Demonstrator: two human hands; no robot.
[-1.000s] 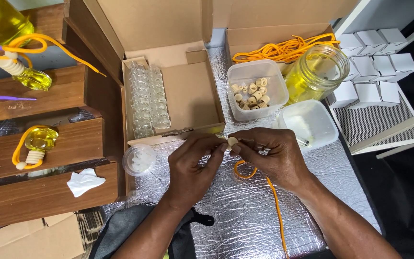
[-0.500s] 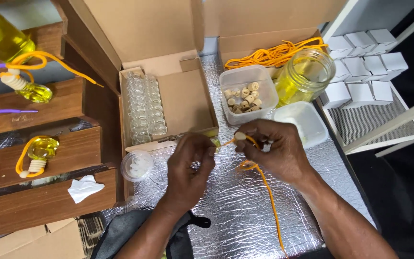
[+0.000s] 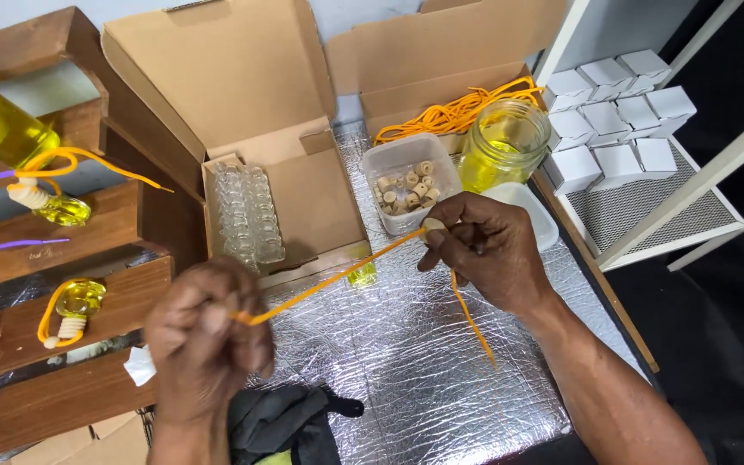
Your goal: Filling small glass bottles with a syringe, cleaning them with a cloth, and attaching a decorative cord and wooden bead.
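On foil mat (image 3: 406, 362), hands stretching orange cord (image 3: 329, 280), white boxes (image 3: 617, 129) right

Tub of beads (image 3: 408, 182) lies behind the right hand (image 3: 486, 251), jar (image 3: 505, 143) right of it

It was a small craft workshop: a foil-covered table (image 3: 406, 362) held cardboard boxes (image 3: 243, 103), empty glass bottles (image 3: 247, 211), wooden beads (image 3: 406, 185) and orange cord (image 3: 458, 108).

Beyond the hands: open cardboard box (image 3: 312, 194) holding rows of clear glass vials (image 3: 247, 211); plastic tub (image 3: 408, 176) of small wooden caps; glass jar (image 3: 505, 142) of yellow liquid. Far right, white cartons (image 3: 617, 112) on mesh tray. Left, wooden stepped rack (image 3: 71, 301). Underneath, silver foil mat (image 3: 406, 362).
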